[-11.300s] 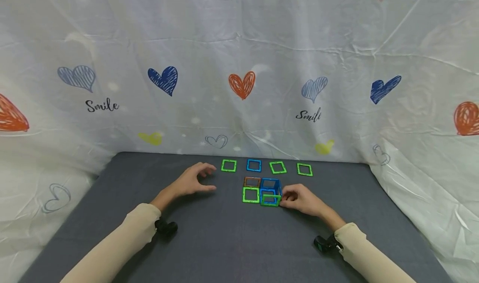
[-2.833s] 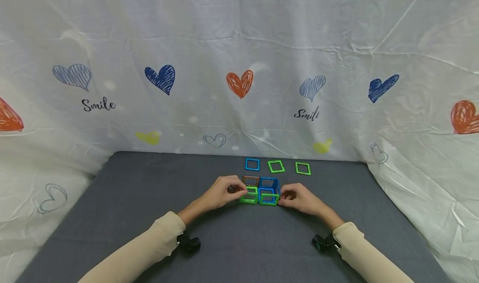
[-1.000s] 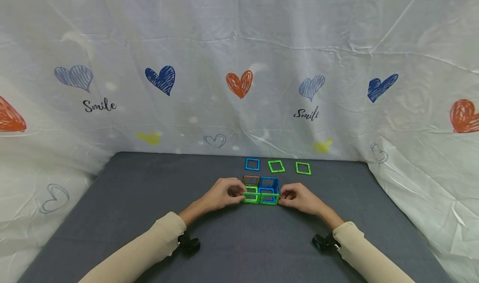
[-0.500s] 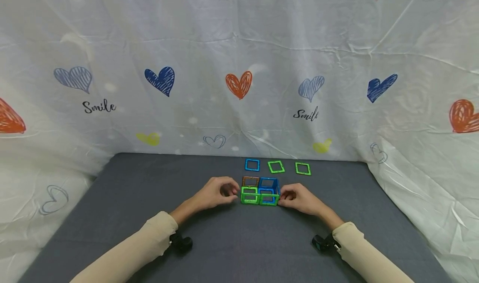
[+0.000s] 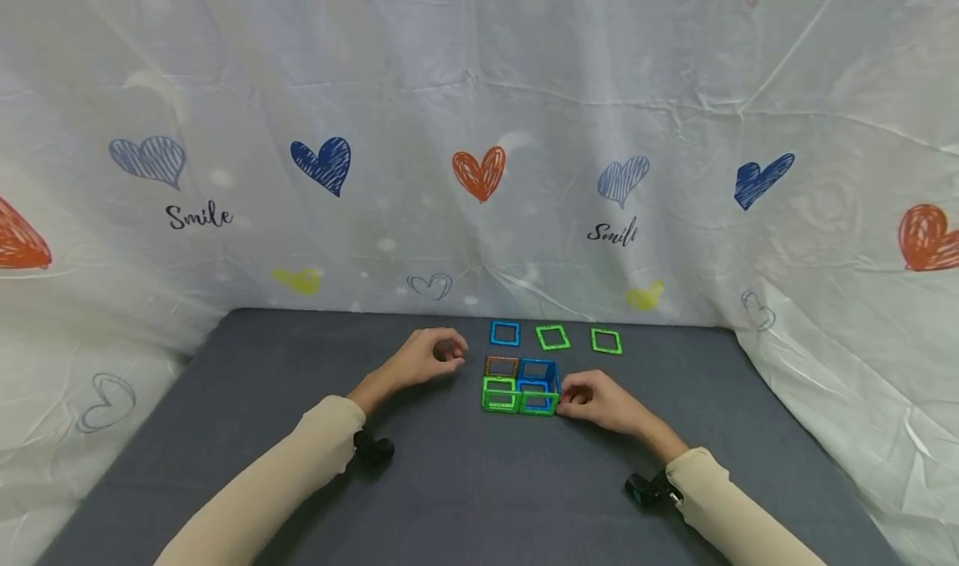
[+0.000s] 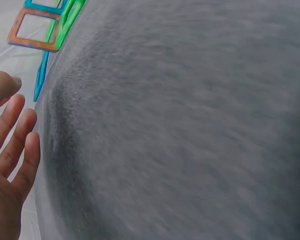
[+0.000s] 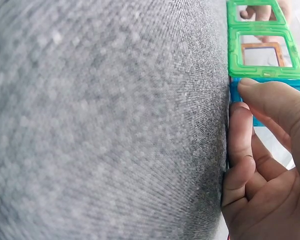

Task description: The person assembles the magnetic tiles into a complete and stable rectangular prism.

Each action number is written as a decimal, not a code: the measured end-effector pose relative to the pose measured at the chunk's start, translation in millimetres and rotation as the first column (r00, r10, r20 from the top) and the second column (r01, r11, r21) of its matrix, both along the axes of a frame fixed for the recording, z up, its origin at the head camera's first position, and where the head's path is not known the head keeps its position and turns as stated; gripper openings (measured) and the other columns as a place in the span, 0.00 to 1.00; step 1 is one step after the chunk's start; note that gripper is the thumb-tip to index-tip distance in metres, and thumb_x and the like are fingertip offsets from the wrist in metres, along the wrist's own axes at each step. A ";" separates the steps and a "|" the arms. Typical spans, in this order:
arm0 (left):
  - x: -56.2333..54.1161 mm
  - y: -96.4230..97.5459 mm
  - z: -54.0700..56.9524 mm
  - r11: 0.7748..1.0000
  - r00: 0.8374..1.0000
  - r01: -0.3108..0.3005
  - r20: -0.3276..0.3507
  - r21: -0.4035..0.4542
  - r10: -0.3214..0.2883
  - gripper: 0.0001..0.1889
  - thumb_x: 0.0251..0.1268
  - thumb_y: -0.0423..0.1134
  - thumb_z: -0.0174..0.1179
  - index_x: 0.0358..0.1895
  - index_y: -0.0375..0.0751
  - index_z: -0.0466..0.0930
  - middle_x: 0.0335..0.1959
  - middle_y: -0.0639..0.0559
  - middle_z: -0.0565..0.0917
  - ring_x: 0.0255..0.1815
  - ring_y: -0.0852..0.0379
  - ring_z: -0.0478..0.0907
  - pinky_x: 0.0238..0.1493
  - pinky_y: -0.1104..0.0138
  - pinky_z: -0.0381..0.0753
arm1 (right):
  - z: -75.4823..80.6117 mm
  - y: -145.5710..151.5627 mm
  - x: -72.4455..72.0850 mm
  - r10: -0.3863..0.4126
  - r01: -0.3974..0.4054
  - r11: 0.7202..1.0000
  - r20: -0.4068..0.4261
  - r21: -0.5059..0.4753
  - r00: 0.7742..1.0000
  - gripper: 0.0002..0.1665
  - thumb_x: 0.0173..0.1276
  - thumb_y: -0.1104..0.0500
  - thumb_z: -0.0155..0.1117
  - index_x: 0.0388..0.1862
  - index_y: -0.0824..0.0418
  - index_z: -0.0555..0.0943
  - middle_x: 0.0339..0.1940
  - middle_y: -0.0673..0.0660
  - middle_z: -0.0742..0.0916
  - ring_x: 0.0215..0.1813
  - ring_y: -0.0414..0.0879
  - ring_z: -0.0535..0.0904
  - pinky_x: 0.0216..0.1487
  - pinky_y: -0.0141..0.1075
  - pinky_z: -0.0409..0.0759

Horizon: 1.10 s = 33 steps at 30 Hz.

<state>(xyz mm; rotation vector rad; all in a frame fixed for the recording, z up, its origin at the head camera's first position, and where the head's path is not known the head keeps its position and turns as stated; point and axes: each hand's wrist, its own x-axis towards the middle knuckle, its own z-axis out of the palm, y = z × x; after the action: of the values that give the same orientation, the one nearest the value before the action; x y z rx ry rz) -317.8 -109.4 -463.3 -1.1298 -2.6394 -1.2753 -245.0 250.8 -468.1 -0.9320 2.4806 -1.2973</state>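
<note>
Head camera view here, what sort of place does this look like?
Probably an indoor tabletop play or filming corner: a dark grey table, a wrinkled white sheet printed with hearts hung behind it, and coloured square frames on the table.

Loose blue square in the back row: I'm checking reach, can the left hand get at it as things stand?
Likely yes: the left hand holds nothing, and in the head view only tabletop shows between it and the blue square.
</note>
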 end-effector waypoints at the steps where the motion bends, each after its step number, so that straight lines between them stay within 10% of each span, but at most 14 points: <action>1: -2.4 1.8 -0.7 1.000 1.000 -0.004 0.005 -0.002 0.004 0.09 0.66 0.30 0.69 0.48 0.35 0.85 0.37 0.55 0.84 0.36 0.61 0.82 0.40 0.64 0.82 | -0.5 0.2 0.2 -0.001 0.001 1.000 -0.002 0.000 1.000 0.03 0.70 0.67 0.70 0.40 0.61 0.86 0.35 0.53 0.87 0.33 0.47 0.82 0.34 0.35 0.80; 33: -48.3 64.4 -6.2 0.980 0.996 -0.075 0.032 -0.187 0.082 0.27 0.59 0.46 0.77 0.62 0.48 0.82 0.51 0.48 0.79 0.50 0.49 0.77 0.54 0.54 0.77 | -1.8 2.1 -1.8 -0.011 0.011 1.000 0.004 -0.009 1.000 0.03 0.69 0.66 0.71 0.41 0.61 0.86 0.35 0.53 0.87 0.33 0.48 0.82 0.34 0.35 0.80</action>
<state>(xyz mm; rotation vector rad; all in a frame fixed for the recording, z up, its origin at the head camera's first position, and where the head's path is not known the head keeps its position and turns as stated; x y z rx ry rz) -366.1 -45.0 -469.6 -1.0169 -2.8507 -1.0684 -246.8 252.9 -469.9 -0.9176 2.4822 -1.3135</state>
